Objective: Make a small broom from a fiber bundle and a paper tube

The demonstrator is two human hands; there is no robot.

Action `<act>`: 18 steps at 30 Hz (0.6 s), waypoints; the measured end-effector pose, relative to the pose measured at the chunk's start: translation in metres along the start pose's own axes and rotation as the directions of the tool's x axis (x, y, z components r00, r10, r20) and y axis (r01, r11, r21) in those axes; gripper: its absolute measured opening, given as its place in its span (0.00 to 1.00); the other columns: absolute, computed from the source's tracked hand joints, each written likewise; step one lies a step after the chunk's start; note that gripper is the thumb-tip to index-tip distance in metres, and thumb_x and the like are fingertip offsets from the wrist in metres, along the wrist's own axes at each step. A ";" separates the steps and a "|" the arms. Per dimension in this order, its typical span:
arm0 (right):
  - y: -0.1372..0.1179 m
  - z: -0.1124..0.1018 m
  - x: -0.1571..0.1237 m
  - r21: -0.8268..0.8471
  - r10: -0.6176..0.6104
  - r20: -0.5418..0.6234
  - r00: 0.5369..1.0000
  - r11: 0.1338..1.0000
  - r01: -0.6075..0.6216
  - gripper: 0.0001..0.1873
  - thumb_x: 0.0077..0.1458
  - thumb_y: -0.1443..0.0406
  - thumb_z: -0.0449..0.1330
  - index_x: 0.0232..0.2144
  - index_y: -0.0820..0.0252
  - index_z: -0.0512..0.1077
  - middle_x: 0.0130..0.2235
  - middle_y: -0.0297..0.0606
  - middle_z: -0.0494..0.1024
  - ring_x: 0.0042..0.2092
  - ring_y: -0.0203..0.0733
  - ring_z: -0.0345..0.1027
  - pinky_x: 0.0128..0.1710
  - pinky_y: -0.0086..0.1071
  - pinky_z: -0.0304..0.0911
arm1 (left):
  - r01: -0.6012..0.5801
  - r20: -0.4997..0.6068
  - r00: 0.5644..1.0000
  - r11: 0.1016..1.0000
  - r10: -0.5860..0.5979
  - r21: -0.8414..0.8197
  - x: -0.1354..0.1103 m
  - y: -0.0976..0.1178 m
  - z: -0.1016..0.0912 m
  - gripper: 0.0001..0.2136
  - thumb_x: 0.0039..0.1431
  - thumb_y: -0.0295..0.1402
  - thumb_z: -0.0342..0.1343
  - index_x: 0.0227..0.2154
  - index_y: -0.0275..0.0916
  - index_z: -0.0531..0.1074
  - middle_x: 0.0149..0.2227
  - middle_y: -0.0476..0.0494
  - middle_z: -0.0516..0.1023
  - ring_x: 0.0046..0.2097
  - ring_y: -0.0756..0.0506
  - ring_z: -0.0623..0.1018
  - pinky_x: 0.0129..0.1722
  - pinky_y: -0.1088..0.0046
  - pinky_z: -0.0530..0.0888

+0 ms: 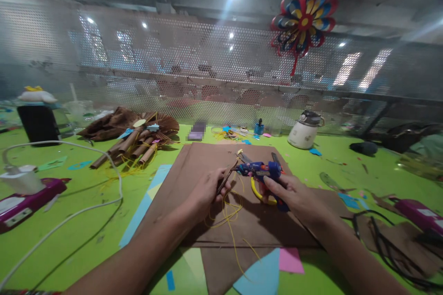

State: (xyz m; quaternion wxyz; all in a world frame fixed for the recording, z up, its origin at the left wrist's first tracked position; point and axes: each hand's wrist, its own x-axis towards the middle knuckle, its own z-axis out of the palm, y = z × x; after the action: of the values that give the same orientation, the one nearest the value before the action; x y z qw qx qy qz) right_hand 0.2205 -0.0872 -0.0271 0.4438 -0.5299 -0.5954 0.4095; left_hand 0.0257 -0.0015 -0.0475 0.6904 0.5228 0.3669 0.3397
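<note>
Head camera, single frame: left hand (207,192) was closed on a thin brown stick (225,179), pinched between thumb and fingers, its upper end raised toward the nozzle of a blue glue gun (263,171). Right hand (294,195) was wrapped about the gun's handle; whether the trigger was pressed I could not tell. Both hands were over the brown paper sheet (214,230) on the green table (86,221), near its middle, with loose yellow string (226,212) trailing under the left hand. Nozzle and stick end looked touching or just apart; I could not tell which. My judgement: the gluing goes best with the stick held steady, a small bead laid at its tip, fingers well back from the hot nozzle, and the string clear of the glue. A bundle of brown paper rolls (138,145) lay off to the left, a white jug (304,131) to the right.
</note>
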 end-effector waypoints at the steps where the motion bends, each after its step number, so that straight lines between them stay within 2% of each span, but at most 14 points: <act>1: 0.000 0.000 0.000 -0.008 -0.002 -0.005 1.000 1.000 0.002 0.23 0.55 0.47 0.54 0.27 0.63 0.68 0.28 0.36 0.70 0.31 0.37 0.64 0.31 0.30 0.60 | 0.010 0.014 1.000 1.000 -0.009 -0.012 0.000 0.000 -0.001 0.12 0.55 0.39 0.47 0.33 0.36 0.71 0.21 0.51 0.66 0.19 0.55 0.61 0.16 0.82 0.54; 6: -0.004 0.003 -0.002 -0.097 0.004 0.050 0.999 0.995 0.001 0.23 0.57 0.48 0.52 0.27 0.63 0.68 0.26 0.37 0.70 0.29 0.37 0.63 0.30 0.29 0.59 | 0.089 0.082 0.993 0.991 -0.081 -0.103 0.003 0.001 -0.004 0.10 0.53 0.37 0.49 0.29 0.35 0.70 0.21 0.51 0.65 0.17 0.58 0.57 0.14 0.83 0.52; 10: -0.005 0.004 -0.003 -0.102 0.002 0.089 0.996 0.995 0.007 0.23 0.57 0.48 0.52 0.27 0.62 0.68 0.25 0.37 0.70 0.29 0.38 0.64 0.29 0.30 0.59 | 0.171 0.124 0.980 0.975 -0.154 -0.142 0.006 0.002 -0.005 0.10 0.53 0.38 0.49 0.25 0.36 0.67 0.19 0.54 0.62 0.16 0.58 0.55 0.14 0.84 0.52; 15: -0.005 0.001 -0.001 -0.068 -0.012 0.010 1.000 0.998 0.012 0.24 0.56 0.47 0.53 0.27 0.63 0.68 0.27 0.37 0.70 0.30 0.38 0.64 0.31 0.30 0.60 | 0.094 0.114 0.990 0.992 -0.083 -0.089 0.005 0.002 -0.006 0.09 0.53 0.36 0.48 0.26 0.36 0.68 0.20 0.53 0.63 0.17 0.58 0.56 0.14 0.83 0.51; 18: -0.008 0.002 -0.002 -0.063 -0.007 0.013 1.000 0.998 0.008 0.24 0.55 0.47 0.53 0.26 0.62 0.67 0.26 0.36 0.69 0.29 0.37 0.63 0.30 0.30 0.59 | 0.099 0.116 0.989 0.990 -0.086 -0.104 0.003 0.003 -0.004 0.09 0.54 0.36 0.48 0.27 0.36 0.68 0.20 0.53 0.63 0.16 0.58 0.55 0.14 0.82 0.50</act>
State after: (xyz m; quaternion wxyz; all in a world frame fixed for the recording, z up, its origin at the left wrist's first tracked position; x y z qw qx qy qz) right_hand 0.2164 -0.0905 -0.0203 0.4248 -0.5388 -0.6127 0.3923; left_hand 0.0234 0.0037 -0.0460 0.7524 0.4848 0.3325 0.2972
